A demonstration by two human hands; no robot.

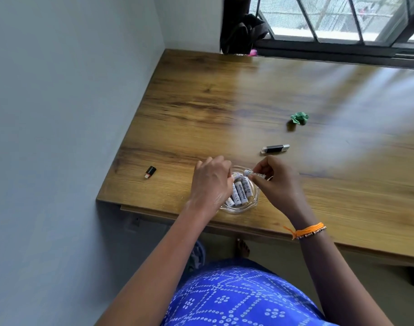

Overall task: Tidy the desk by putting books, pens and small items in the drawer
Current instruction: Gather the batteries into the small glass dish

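1. One clear glass dish point(253, 203) is sitting near the front edge of the wooden desk point(224, 102), and both hands are working over it.
2. White batteries point(240, 192) are lying side by side in the dish; about five are showing, though the left hand is hiding part of the pile, so the exact count cannot be told.
3. One more battery point(254, 173) is being held just above the far rim of the dish, lying roughly level.
4. The right hand point(277, 184) is pinching that battery between its thumb and fingertips.
5. The left hand point(212, 182) is reaching down into the dish with its fingers curled among the batteries; whether it is gripping one cannot be told.
6. One small black adapter point(150, 172) with a reddish end is lying to the left, well apart from the dish.
7. One black flash drive point(275, 148) with a silver end is lying just beyond the right hand.
8. One crumpled green paper ball point(300, 118) is sitting farther back on the desk.
9. The desk is standing in a corner, with a pale blue-grey wall point(60, 102) on its left and a dark-framed barred window point(342, 24) behind it.
10. Dark cloth point(242, 31) is hanging at the window's left end.
11. One orange thread band point(307, 230) is circling the right wrist.
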